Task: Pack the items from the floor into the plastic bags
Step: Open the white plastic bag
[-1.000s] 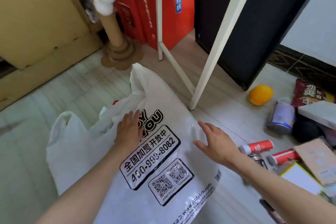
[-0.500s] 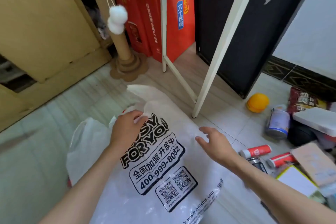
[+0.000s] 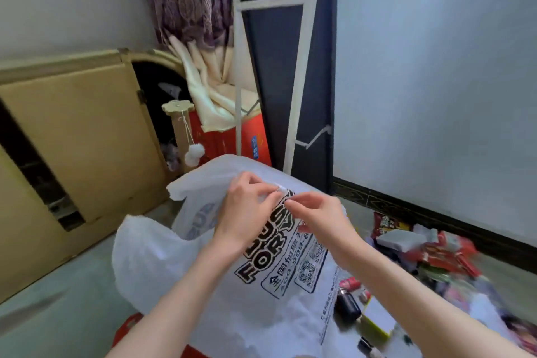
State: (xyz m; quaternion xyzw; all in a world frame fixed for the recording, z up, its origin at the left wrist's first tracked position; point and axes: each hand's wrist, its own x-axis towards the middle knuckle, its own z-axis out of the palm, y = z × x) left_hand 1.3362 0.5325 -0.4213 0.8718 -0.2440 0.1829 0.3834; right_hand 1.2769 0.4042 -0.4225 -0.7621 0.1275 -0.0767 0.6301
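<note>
Head view: both hands are pinching the top edge of a white printed plastic bag [image 3: 270,285] held up over the floor [image 3: 58,308], the left hand [image 3: 247,209] and right hand [image 3: 319,218] each keeping a narrow grip on the film as if parting its mouth. Items [image 3: 430,256] are lying heaped along the floor's right side, near the wall. Thin, clinging layers are likely risking a slip or tear.

Pale walls [image 3: 436,67], patterned curtain [image 3: 189,0], tan cabinet [image 3: 81,131], tiled floor [image 3: 58,293].
</note>
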